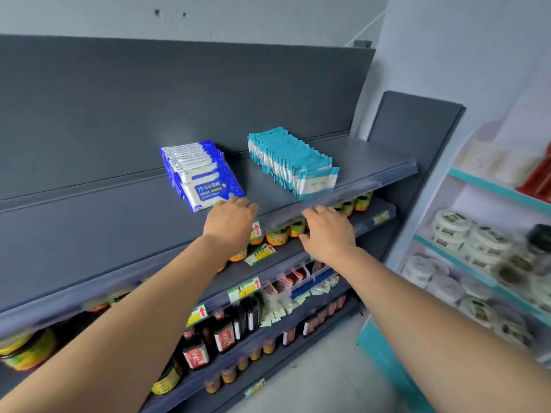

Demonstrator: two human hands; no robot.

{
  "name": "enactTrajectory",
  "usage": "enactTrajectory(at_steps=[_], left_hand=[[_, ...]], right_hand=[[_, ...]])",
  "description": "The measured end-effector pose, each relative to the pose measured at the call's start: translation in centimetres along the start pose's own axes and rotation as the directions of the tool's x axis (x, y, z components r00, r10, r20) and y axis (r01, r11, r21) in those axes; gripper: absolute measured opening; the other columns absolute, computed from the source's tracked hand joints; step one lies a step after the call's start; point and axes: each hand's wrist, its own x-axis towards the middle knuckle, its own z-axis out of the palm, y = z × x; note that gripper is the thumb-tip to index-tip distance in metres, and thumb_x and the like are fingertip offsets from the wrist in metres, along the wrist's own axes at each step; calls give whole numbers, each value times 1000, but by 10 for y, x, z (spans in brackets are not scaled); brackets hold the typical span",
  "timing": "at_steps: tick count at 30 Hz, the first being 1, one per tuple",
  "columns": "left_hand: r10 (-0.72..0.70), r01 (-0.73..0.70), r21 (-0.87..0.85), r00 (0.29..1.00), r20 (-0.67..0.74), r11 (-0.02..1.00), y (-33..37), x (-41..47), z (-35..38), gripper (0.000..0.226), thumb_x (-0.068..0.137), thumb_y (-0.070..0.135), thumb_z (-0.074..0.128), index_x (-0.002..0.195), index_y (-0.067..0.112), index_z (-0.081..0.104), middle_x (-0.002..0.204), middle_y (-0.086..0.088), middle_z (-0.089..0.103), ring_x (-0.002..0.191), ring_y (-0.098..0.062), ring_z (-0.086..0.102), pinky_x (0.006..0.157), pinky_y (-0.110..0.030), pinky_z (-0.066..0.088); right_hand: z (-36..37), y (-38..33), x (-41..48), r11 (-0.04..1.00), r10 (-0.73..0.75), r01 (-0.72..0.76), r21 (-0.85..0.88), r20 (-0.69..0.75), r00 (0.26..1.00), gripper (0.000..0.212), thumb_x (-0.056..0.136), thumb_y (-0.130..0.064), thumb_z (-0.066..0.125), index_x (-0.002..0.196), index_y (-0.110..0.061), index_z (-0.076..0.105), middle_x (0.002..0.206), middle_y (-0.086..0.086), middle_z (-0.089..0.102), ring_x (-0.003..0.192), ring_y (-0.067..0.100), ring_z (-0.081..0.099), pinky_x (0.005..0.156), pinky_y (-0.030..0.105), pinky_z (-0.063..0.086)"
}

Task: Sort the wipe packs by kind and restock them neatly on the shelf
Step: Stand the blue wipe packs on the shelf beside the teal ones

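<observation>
The left grip, loose-fingered, touches the blue packs — the right grip, slack, hangs nearer the teal packs.

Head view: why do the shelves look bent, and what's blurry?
Head view: the wide-angle lens bows the top shelf; the blue wipe packs look sharp, the white tins at right and the dark bottles below are soft; lighting even, shadows faint.

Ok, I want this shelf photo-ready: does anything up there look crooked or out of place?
The blue packs lean back in a slumped fan, while the teal packs stand upright in a tight row. Below, a price tag lies loose on the second shelf.
</observation>
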Motion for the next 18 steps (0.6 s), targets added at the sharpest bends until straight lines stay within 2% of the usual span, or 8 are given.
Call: enactTrajectory(at_steps=[4,8,12,18], left_hand=[[123,-123,-30,992,13,992,53,-10,-9,36,90,15,52,126,18,52,123,-4,56,119,-25,48,94,-36,40],[244,-244,-72,970,-5,967,120,-21,-20,26,90,17,54,116,17,54,119,-4,57,116,-25,49,92,-36,40],[354,-354,-127,935,-24,927,201,-38,-29,27,92,18,53,119,18,53,118,-2,57,115,-24,50,86,-33,41],[502,-489,-183,864,29,853,339,-73,-44,33,91,22,55,123,17,51,121,-5,55,117,-26,49,89,-37,44]], right_hand=[[-8,40,-62,988,142,-140,-59,34,989,41,90,-34,59,127,-16,51,123,6,56,117,27,50,90,39,43],[-17,85,-127,961,265,-258,-96,62,962,38,88,-33,60,122,-16,53,119,7,56,115,28,51,86,37,44],[-25,135,-200,922,378,-366,-129,78,923,34,88,-32,60,118,-16,55,118,8,58,112,28,53,84,36,45],[-37,216,-318,857,510,-487,-167,134,850,41,88,-33,60,125,-17,54,123,8,57,115,28,53,87,36,45]])
